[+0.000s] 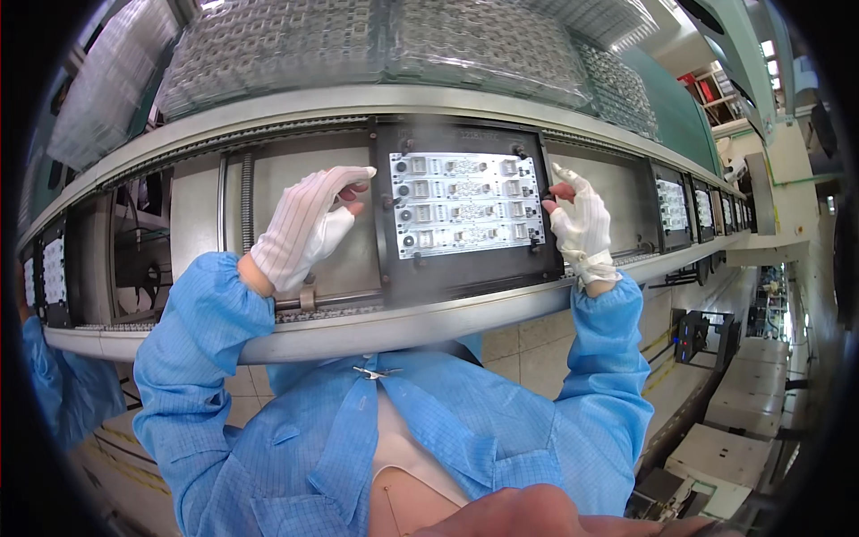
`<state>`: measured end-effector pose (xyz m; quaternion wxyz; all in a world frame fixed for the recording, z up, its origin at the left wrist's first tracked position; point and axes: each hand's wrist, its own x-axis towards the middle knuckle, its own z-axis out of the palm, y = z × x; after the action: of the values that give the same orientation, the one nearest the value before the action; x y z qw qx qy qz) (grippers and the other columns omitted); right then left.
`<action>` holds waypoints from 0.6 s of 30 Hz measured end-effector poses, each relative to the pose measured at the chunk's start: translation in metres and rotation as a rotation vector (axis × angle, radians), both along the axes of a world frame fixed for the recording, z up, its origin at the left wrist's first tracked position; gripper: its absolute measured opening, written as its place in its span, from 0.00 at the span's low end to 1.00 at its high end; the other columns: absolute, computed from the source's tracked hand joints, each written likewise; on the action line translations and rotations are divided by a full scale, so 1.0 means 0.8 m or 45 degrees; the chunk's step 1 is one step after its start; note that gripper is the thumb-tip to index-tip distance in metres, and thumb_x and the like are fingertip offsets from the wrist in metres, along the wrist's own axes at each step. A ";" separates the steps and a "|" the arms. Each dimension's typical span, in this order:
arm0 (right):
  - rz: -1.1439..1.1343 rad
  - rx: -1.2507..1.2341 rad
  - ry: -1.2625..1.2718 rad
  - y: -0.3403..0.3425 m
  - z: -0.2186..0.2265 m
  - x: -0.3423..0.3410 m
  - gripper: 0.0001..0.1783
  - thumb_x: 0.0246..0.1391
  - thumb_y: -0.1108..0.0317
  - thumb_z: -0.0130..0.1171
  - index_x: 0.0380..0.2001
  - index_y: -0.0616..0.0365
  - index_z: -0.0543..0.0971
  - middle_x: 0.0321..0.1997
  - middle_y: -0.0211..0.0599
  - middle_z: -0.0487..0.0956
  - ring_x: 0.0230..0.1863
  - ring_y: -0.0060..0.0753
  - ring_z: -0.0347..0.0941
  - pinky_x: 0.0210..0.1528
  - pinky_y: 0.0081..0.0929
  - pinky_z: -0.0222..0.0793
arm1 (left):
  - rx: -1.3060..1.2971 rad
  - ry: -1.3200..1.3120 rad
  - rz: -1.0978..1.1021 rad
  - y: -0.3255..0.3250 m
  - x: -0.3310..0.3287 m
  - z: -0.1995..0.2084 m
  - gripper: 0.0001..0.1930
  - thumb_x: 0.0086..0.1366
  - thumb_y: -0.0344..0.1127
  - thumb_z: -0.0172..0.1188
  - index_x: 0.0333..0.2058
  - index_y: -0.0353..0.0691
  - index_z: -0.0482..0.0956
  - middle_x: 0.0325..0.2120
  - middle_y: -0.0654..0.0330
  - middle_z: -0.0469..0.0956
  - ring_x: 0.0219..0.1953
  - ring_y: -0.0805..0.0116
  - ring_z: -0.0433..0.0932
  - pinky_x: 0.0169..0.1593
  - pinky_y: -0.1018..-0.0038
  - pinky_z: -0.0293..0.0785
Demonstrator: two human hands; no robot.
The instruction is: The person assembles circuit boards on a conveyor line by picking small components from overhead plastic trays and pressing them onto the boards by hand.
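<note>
A black fixture frame (465, 279) lies on the conveyor in front of me and carries a panel of white circuit boards (465, 211) in several rows. My left hand (309, 224), in a striped white glove with bare fingertips, hovers at the frame's left edge. Its index finger points toward the panel, thumb apart, nothing held. On the opposite side, my right hand (583, 224), gloved the same way, has thumb and fingers bent but apart by the frame's right edge. Whether its tips touch the frame, I cannot tell.
Stacks of clear plastic trays (483, 49) stand behind the conveyor's far rail (340, 103). More loaded fixtures (673, 204) sit along the line to the right, and another (54, 271) at far left. A co-worker's blue sleeve (76, 385) shows at the left.
</note>
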<state>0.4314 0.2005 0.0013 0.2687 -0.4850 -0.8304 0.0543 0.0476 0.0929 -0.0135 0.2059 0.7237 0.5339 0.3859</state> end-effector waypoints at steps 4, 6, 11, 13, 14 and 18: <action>-0.043 0.057 0.205 -0.001 -0.017 -0.016 0.31 0.50 0.72 0.67 0.59 0.51 0.75 0.42 0.37 0.83 0.43 0.40 0.78 0.49 0.36 0.75 | -0.010 -0.007 0.013 -0.002 -0.006 -0.001 0.21 0.61 0.24 0.61 0.54 0.42 0.76 0.39 0.54 0.83 0.41 0.59 0.82 0.46 0.66 0.80; -0.019 0.059 0.209 0.001 -0.022 -0.015 0.30 0.50 0.73 0.65 0.58 0.52 0.75 0.41 0.36 0.83 0.42 0.39 0.78 0.48 0.36 0.75 | -0.147 -0.104 0.054 -0.005 -0.010 -0.006 0.22 0.61 0.23 0.60 0.55 0.41 0.76 0.41 0.54 0.83 0.42 0.61 0.82 0.47 0.68 0.80; 0.025 -0.244 0.552 0.016 -0.046 -0.009 0.27 0.51 0.74 0.62 0.57 0.53 0.76 0.38 0.35 0.83 0.38 0.33 0.78 0.45 0.31 0.75 | -0.261 -0.178 0.061 -0.010 -0.010 -0.009 0.22 0.62 0.22 0.60 0.55 0.38 0.76 0.43 0.55 0.83 0.43 0.67 0.81 0.49 0.72 0.78; 0.027 -0.497 0.679 0.018 -0.047 -0.011 0.26 0.52 0.75 0.61 0.57 0.55 0.76 0.37 0.35 0.83 0.36 0.30 0.77 0.43 0.27 0.73 | -0.330 -0.198 0.067 -0.010 -0.011 -0.010 0.22 0.63 0.22 0.60 0.56 0.36 0.76 0.44 0.56 0.83 0.44 0.70 0.80 0.51 0.73 0.77; 0.027 -0.496 0.687 0.018 -0.046 -0.011 0.26 0.52 0.75 0.61 0.57 0.55 0.76 0.37 0.35 0.83 0.36 0.30 0.77 0.43 0.27 0.73 | -0.362 -0.225 0.063 -0.010 -0.011 -0.012 0.23 0.62 0.22 0.59 0.57 0.36 0.75 0.45 0.56 0.82 0.45 0.70 0.79 0.52 0.73 0.76; 0.126 -0.436 0.559 0.020 -0.026 -0.012 0.26 0.52 0.79 0.59 0.57 0.56 0.76 0.37 0.35 0.83 0.36 0.29 0.77 0.43 0.27 0.72 | -0.493 -0.433 0.080 -0.012 -0.004 -0.007 0.26 0.62 0.21 0.57 0.60 0.36 0.72 0.49 0.55 0.80 0.49 0.70 0.78 0.54 0.73 0.75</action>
<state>0.4216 0.2169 -0.0192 0.3532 -0.4589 -0.7537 0.3108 0.0442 0.0831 -0.0194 0.4154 0.5786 0.5776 0.3989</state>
